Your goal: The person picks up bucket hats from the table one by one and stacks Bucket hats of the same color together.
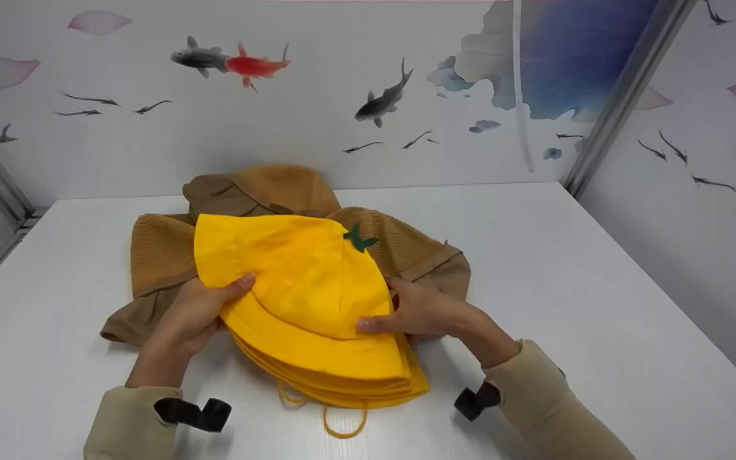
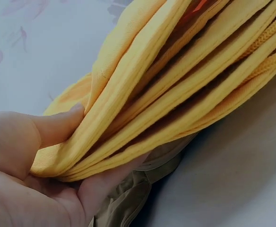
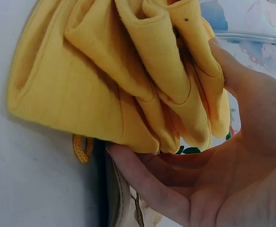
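Note:
A stack of several yellow bucket hats (image 1: 298, 275), folded flat with brims together, lies between my hands over some brown hats. The top one has a green leaf (image 1: 360, 239) at its crown. My left hand (image 1: 199, 310) grips the stack at its left brim edge, thumb on top and fingers underneath. At the right side my right hand (image 1: 422, 310) holds the stack, its thumb on the top hat and its fingers underneath. Layered brims (image 2: 175, 109) show in the left wrist view, and folded hat layers (image 3: 128, 66) in the right. Orange cord loops (image 1: 345, 428) hang below the brims.
Brown hats (image 1: 400, 239) with ribbed tan parts lie behind and on both sides of the yellow stack. They rest on a white table (image 1: 572, 306). A fish-painted wall (image 1: 304, 115) stands at the back, with metal posts (image 1: 623, 96) at the corners.

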Available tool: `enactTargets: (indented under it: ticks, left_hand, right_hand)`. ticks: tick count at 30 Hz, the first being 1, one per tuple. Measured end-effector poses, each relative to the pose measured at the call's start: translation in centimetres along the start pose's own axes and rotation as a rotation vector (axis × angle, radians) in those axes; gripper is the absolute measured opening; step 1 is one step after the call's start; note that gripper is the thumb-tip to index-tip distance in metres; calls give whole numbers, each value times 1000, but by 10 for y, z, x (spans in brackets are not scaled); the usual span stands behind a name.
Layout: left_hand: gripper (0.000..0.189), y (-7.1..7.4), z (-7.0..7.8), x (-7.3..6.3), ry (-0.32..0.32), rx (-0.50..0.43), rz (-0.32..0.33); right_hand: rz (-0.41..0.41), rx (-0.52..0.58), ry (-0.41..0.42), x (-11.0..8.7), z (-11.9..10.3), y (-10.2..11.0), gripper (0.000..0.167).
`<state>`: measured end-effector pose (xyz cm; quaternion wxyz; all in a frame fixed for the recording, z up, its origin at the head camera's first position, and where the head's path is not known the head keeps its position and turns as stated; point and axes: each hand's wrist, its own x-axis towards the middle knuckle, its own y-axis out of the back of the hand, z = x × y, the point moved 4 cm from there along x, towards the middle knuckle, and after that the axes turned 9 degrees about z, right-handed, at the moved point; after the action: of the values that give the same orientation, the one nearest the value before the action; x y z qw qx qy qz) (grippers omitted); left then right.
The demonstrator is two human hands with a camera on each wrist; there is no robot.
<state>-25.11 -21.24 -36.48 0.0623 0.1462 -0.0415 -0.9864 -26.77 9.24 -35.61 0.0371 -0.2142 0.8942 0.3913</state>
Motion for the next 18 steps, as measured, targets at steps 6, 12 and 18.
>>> enactTargets:
  ticks: [6,12,18]
  left_hand:
    - [70,-1,1,-1,-10,-12,29]
    - [69,0,4,-2,-7,-101,0]
    - [72,-5,6,-3,24,-249,-24]
  right_hand:
    - [-44,32,-33,1,2,2,84]
    - [-82,110,22,0,-2,4,73]
    - [-89,201,-2,-2,-1,13,57]
